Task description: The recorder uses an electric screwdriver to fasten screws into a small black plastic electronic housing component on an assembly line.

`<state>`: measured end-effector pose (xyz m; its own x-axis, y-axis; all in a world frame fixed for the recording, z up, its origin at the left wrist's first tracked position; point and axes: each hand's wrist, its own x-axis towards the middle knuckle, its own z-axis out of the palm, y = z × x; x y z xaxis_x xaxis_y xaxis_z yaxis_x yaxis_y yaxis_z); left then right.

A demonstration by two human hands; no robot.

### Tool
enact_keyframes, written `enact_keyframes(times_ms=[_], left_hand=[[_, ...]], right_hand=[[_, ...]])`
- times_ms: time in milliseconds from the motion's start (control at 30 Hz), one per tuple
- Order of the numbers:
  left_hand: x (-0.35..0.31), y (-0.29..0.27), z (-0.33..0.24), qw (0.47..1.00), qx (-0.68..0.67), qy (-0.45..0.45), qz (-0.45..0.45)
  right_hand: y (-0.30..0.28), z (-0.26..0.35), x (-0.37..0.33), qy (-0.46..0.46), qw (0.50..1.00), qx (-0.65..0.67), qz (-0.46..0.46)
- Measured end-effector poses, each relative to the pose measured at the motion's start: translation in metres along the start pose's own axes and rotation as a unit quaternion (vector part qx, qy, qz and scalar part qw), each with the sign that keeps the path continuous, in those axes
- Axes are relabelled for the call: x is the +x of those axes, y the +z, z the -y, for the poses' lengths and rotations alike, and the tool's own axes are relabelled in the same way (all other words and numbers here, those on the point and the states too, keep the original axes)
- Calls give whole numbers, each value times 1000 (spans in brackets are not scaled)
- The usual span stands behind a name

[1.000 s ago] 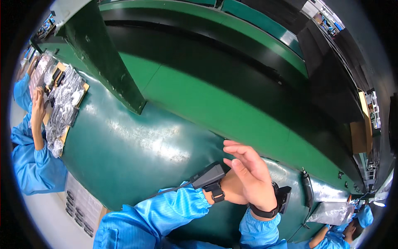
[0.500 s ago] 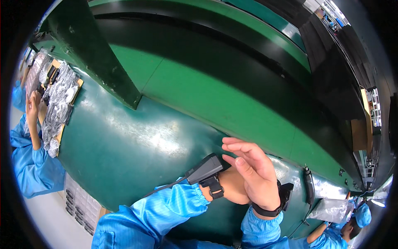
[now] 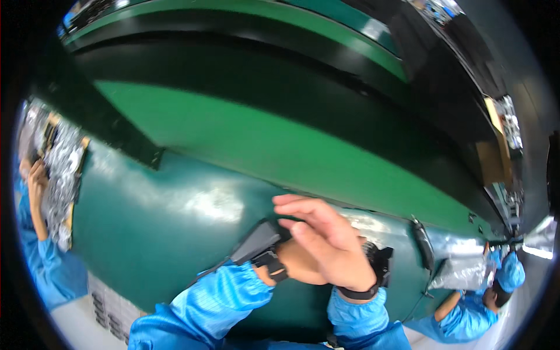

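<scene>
My right hand is raised over the green bench with its fingers stretched out and nothing in them. Behind it, crossing at the wrist, is my left hand; its fingers are mostly hidden by the right hand. A black box-shaped device with a cable is strapped to my left wrist. Another black device sits on a strap round my right wrist. Both forearms wear blue sleeves. Beneath the hands lies the dark green bench mat.
A green ledge runs behind the mat, with a dark upright panel at left. A black handheld tool with a cord lies at right, near a clear plastic bag and a co-worker. At far left, another person's hand touches plastic-wrapped items.
The whole view has shifted, so bench and hands sit further left. My crossed hands keep nearly the same pose. The far-left person's hands have changed position.
</scene>
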<state>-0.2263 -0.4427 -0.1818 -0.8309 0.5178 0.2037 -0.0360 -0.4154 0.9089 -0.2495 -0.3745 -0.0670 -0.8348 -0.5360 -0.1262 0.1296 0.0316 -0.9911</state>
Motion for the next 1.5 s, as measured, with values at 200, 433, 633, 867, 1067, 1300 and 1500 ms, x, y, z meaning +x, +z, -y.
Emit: enact_keyframes(times_ms=[200,433,633,867,1067,1300,1500], left_hand=[[-17,-23,-32,986,164,28,10],[-1,-21,-24,971,213,112,8],[-9,-4,-25,924,319,128,-168],[-5,-10,-20,965,235,34,-109],[-5,-17,-19,969,234,26,-81],[-7,-11,-7,927,352,88,-95],[-7,-15,-8,955,286,56,-56]], right_hand=[[20,10,5,-30,999,12,26],[34,39,-15,-67,939,-326,-88],[62,40,-21,-130,875,-457,-90],[60,27,-17,-116,846,-505,-122],[55,18,-8,-124,862,-478,-113],[67,13,-9,-123,838,-511,-147],[65,9,-7,-149,836,-506,-148]])
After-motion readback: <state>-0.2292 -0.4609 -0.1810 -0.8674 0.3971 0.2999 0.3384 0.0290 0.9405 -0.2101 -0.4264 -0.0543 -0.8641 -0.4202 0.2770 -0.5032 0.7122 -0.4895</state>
